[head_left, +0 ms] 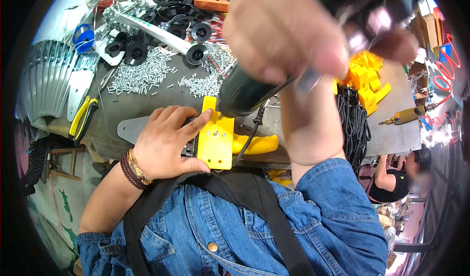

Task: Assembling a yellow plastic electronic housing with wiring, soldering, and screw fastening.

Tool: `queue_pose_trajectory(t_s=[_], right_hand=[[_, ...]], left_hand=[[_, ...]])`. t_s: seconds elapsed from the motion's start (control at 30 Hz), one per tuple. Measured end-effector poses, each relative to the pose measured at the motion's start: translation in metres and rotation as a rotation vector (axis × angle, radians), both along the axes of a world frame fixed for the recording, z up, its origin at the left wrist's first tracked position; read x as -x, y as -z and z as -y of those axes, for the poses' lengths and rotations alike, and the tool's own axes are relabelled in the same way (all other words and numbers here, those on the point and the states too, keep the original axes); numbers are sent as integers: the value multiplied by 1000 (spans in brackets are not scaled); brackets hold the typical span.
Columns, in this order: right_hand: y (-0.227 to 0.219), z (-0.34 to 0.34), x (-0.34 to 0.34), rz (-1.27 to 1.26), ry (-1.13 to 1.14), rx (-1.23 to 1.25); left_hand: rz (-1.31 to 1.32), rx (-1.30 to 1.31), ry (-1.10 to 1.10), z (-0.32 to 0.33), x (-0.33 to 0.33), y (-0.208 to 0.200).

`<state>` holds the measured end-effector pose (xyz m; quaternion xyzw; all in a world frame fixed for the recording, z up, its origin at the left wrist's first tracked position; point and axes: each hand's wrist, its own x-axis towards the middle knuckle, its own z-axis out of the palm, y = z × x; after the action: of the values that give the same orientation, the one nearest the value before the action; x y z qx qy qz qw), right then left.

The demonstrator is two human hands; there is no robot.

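Near the table's front edge lies a yellow plastic tool housing (pixel 215 151) with a yellow handle (pixel 259 144) to its right and a black cord (pixel 258 119). A flat grey metal blade (pixel 131 129) sticks out to the left, partly under my left hand (pixel 164 135). That hand grips the housing's left side, fingers along the upper part and thumb at the lower edge. My right hand (pixel 281 31), large and blurred, is wrapped round a dark power screwdriver (pixel 247 91). The screwdriver slants down to the left, its tip at the housing's upper right. Small screw heads show on the yellow face.
Piles of silver screws (pixel 139 76) lie beyond the housing, with black spools (pixel 197 54) and an orange meter (pixel 211 0) behind. Pliers (pixel 84 118) and metal blades (pixel 49 80) are left. Black cords (pixel 351 119), yellow parts (pixel 367 82) and another person (pixel 391 180) are right.
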<state>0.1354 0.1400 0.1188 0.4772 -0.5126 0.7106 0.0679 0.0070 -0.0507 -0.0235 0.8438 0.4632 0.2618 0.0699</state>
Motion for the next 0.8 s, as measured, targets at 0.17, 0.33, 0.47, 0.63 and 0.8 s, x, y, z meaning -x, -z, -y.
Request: queue_pose_trajectory(t_s=[0.17,0.33,0.47,0.63,0.8], right_hand=[[-27,41,-90,603,1131,-94],[-4,34,-235,889,1654,48],[31,23,-322,1106,2222,-97],[98,-1,-370,1197,2626,-1734],[81,54,-243,777,2587,-1131]], left_hand=[[-99,43,3,8,12,-1],[131,339,185,-4,29,-26],[477,986,641,-47,72,-46],[646,1261,507,-71,91,2],[360,1169,191,-61,66,-26]])
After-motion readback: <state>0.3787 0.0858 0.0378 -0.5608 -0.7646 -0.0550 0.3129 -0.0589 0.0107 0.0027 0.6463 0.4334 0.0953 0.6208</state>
